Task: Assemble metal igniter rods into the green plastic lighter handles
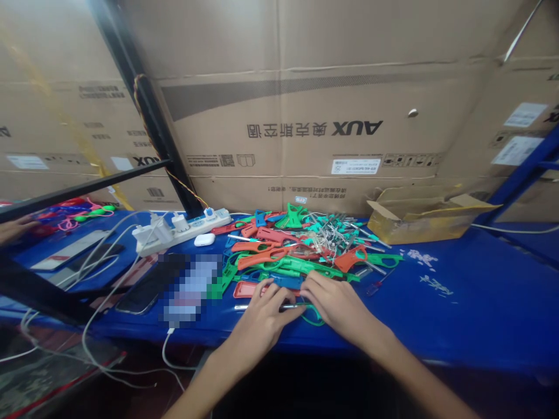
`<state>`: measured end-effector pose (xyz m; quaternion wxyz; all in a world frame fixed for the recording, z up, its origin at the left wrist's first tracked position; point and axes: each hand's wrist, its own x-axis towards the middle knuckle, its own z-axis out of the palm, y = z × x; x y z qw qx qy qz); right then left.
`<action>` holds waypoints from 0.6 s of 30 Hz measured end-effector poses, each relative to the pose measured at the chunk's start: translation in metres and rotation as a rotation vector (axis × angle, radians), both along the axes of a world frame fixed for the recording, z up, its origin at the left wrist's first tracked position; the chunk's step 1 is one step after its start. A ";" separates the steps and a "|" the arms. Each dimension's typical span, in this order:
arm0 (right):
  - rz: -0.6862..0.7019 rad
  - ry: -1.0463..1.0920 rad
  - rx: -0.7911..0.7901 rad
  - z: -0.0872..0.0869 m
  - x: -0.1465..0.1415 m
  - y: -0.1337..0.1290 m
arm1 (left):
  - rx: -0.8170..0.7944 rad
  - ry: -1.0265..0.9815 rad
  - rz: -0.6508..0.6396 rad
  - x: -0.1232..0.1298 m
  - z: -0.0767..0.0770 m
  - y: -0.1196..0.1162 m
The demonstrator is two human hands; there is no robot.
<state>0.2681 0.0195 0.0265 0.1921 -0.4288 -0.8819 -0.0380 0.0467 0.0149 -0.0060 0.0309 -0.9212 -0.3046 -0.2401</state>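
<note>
My left hand (pixel 267 311) is closed on a thin silver rod (pixel 241 306) near the table's front edge. Close on its right, my right hand (pixel 329 299) has its fingers bent around a green looped part (pixel 313 317), whose curve shows below the fingers. The fingertips of both hands nearly meet. Right behind them lies a pile of red, orange, green and blue plastic lighter-like shells (pixel 262 256). A tangle of metal rods with teal ends and pale wires (pixel 334 235) lies at the pile's back right.
An open taped cardboard box (pixel 419 224) stands at the back right. Small white pieces (pixel 421 259) and a thin screwdriver (pixel 375 287) lie right of the pile. Phones (pixel 151 285), cables and a white power strip (pixel 192 227) are at left. Another person's hand (pixel 17 228) shows far left.
</note>
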 end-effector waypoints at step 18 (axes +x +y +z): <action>-0.146 -0.025 0.071 -0.003 -0.008 0.002 | 0.022 0.004 -0.007 0.003 0.002 0.002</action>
